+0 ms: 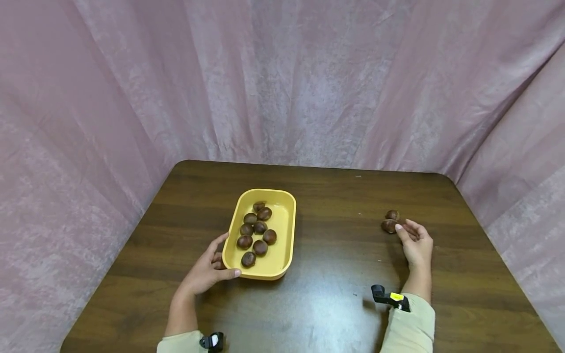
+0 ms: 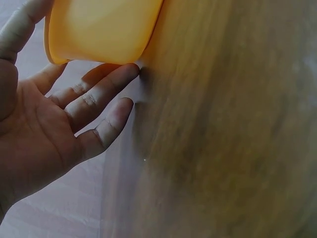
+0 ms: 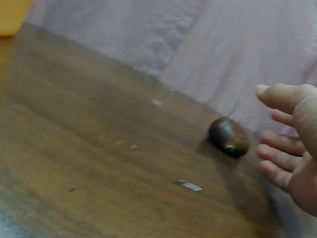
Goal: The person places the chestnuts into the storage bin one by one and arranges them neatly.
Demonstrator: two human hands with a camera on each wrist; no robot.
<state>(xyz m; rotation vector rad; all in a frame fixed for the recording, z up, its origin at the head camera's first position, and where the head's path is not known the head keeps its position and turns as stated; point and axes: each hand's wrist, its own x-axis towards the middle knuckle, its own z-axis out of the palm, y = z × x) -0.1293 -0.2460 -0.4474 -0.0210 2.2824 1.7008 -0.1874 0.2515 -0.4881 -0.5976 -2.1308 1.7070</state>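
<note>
A yellow tray (image 1: 289,235) stands left of the table's middle, with several brown chestnuts (image 1: 260,227) lying in it. My left hand (image 1: 207,272) holds the tray at its near left corner, thumb over the near rim and index finger along the left side. In the left wrist view, fingers of the left hand (image 2: 64,109) reach along the tray's outer wall (image 2: 106,34). On the right, two chestnuts (image 1: 389,226) lie close together. My right hand (image 1: 415,242) is right beside them, its thumb overlapping the nearer one. From the right wrist, the fingers stand apart from a chestnut (image 3: 229,137).
The brown wooden table (image 1: 326,274) has rounded far corners. Pink curtains (image 1: 309,88) hang behind it and at both sides. Small pale scraps (image 3: 192,187) lie on the tabletop near the right hand. Each sleeve cuff carries a black wrist camera (image 1: 390,298).
</note>
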